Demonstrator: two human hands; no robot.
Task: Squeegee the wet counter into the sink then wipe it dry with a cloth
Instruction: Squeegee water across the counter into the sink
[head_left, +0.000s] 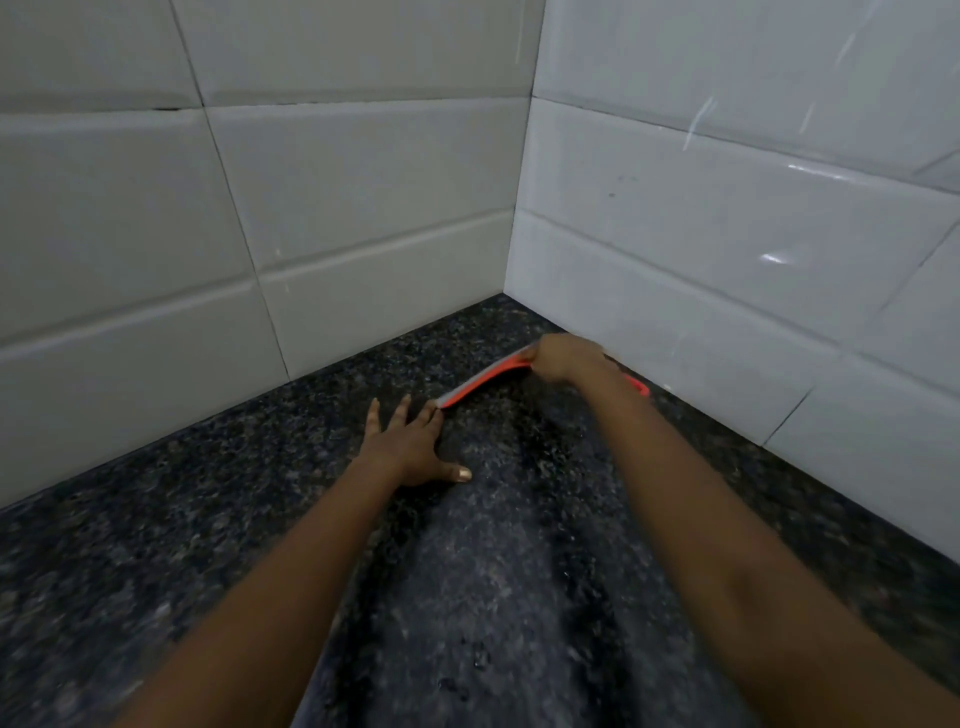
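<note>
An orange squeegee (485, 382) with a grey blade lies edge-down on the dark speckled counter (493, 571), deep in the corner where two tiled walls meet. My right hand (563, 358) is closed around its handle, whose orange tail (640, 385) sticks out behind the wrist. My left hand (410, 447) rests flat on the counter with fingers spread, its fingertips just touching the blade's left end. Dark wet streaks and beads of water run along the counter toward me. Neither a sink nor a cloth is in view.
White tiled walls (260, 208) close the counter on the left-back and on the right (727, 234), meeting at a corner just beyond the squeegee. The counter widens toward me.
</note>
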